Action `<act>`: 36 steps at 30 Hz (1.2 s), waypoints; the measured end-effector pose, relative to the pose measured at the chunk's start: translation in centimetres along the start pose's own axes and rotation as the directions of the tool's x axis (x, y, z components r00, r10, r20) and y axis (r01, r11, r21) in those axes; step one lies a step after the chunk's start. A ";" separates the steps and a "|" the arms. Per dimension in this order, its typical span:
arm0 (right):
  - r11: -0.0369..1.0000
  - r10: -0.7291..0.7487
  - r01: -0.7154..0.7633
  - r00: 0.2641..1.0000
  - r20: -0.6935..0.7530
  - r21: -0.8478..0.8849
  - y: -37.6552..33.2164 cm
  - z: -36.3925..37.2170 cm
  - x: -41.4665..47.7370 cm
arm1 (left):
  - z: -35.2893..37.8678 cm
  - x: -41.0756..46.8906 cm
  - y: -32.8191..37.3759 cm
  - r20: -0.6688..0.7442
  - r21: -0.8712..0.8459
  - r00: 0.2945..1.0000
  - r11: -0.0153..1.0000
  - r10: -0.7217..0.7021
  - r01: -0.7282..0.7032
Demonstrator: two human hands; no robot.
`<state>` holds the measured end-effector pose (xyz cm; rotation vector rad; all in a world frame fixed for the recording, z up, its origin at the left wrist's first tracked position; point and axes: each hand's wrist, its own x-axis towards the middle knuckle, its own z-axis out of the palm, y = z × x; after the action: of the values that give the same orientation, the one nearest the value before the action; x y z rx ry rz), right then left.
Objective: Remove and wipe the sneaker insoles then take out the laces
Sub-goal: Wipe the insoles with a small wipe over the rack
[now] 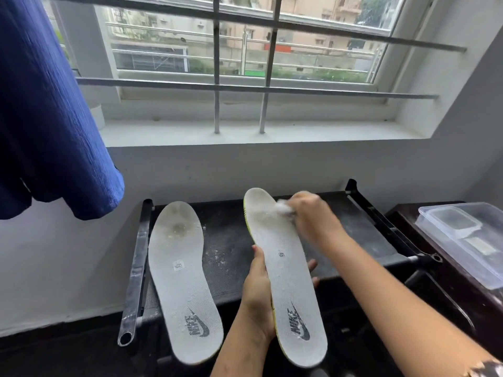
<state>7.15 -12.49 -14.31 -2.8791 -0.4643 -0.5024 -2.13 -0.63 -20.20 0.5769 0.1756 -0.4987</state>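
Where the white wall meets the barred window [216,63], a blue garment [46,118] hangs far left, well apart from the work. Black fabric shoe rack [231,240] below: dusty top, bare strip between the two insoles, side rails [137,268] bounding it. A clear plastic container [468,240] sits on the dark table [405,216] beside the rack. One grey insole [179,268] lies flat, heel overhanging the front edge. The second insole [285,268] is raised and tilted; the left hand [257,295] grips its middle, thumb above, fingers beneath. The right hand [313,213] pinches a white wipe [284,208] against its forefoot.

Left hand [257,297] grips insole [285,270]; right hand [310,213] presses wipe [284,208] on it.
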 end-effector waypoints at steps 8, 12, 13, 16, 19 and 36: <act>0.889 -0.427 0.424 0.904 -0.024 0.172 -3.6 1.1 0.3 | -0.4 1.0 0.0 -0.025 0.007 1.000 1.000 0.004 -0.004; 0.999 -0.030 0.028 0.998 -0.058 -0.032 0.7 1.5 3.3 | 0.1 0.4 0.0 0.002 -0.016 1.000 1.000 -0.009 0.009; 0.996 0.079 -0.084 0.992 -0.100 -0.040 1.4 1.2 4.0 | 0.2 0.1 0.1 0.007 -0.021 1.000 1.000 -0.018 0.018; 0.992 -0.023 0.051 0.973 -0.229 0.118 -0.7 0.6 4.2 | 0.2 0.3 0.3 0.009 -0.030 1.000 0.999 -0.017 0.017; 0.893 -0.425 0.438 0.896 -0.126 0.103 -3.3 2.2 2.6 | -0.1 0.7 0.1 0.020 -0.028 1.000 0.999 -0.015 0.016; 1.000 -0.021 0.020 0.994 0.111 0.009 -0.5 2.9 2.3 | -0.1 0.4 -0.1 0.018 0.006 0.999 1.000 -0.026 0.026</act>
<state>9.90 -10.78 -16.14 -2.9080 -0.5117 -0.3434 -1.83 -0.76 -20.47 0.5757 0.1651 -0.5299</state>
